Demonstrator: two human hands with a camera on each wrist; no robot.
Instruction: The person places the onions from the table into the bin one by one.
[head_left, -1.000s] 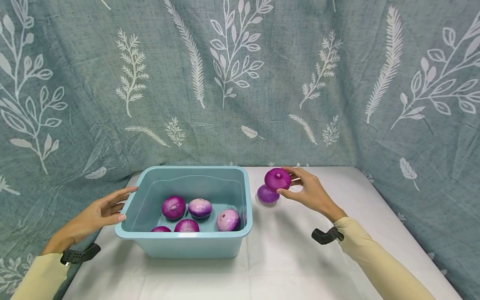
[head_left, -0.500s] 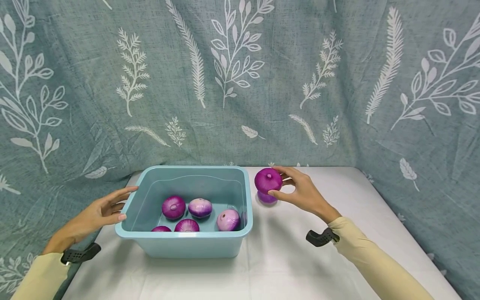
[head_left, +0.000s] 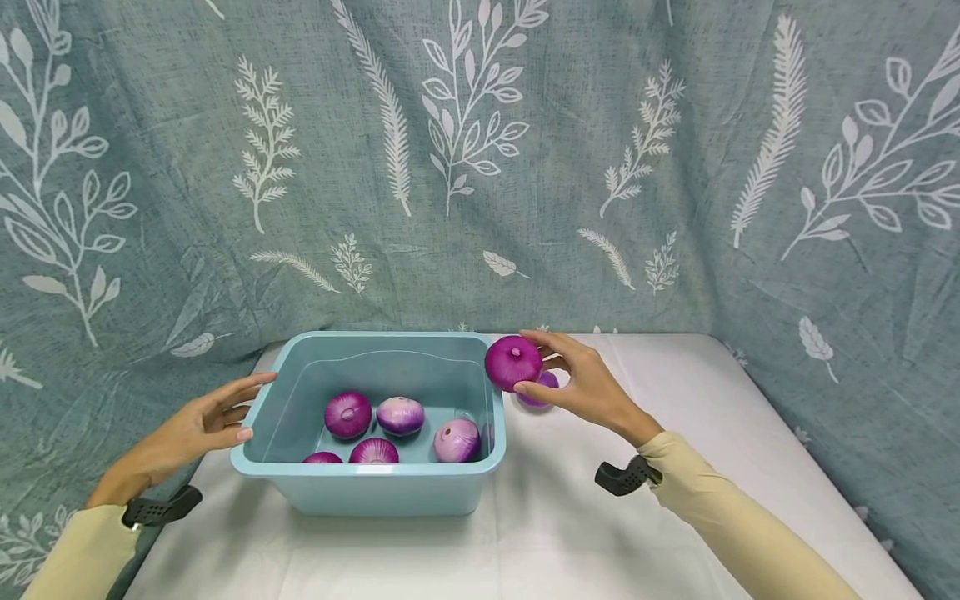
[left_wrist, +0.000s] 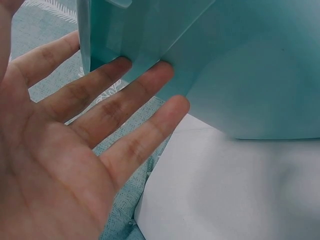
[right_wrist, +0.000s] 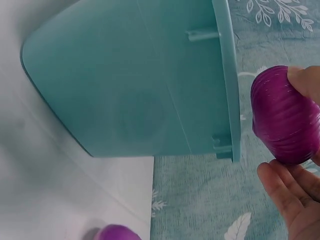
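Between thumb and fingers, my right hand (head_left: 581,383) grips a purple onion (head_left: 513,363) at the right rim of a light-blue plastic tub (head_left: 367,492). In the right wrist view this onion (right_wrist: 282,117) is raised just beyond the tub's rim. My left hand (head_left: 187,429) rests at the tub's left side, its fingers extended; in the left wrist view the fingertips (left_wrist: 162,72) touch the outer wall. Inside the tub lie several red onions, among them a dark one (head_left: 348,415) and a paler one (head_left: 457,440). The front wall partly hides two of them.
Another purple onion (head_left: 542,389) lies on the white tabletop (head_left: 570,517) right of the tub, partly behind my right hand. A leaf-patterned green-grey cloth (head_left: 480,250) hangs behind and at both sides of the table.
My right hand has carried the onion leftward, from above the onion on the table to the tub's right rim. The left hand and the tub have stayed in place.
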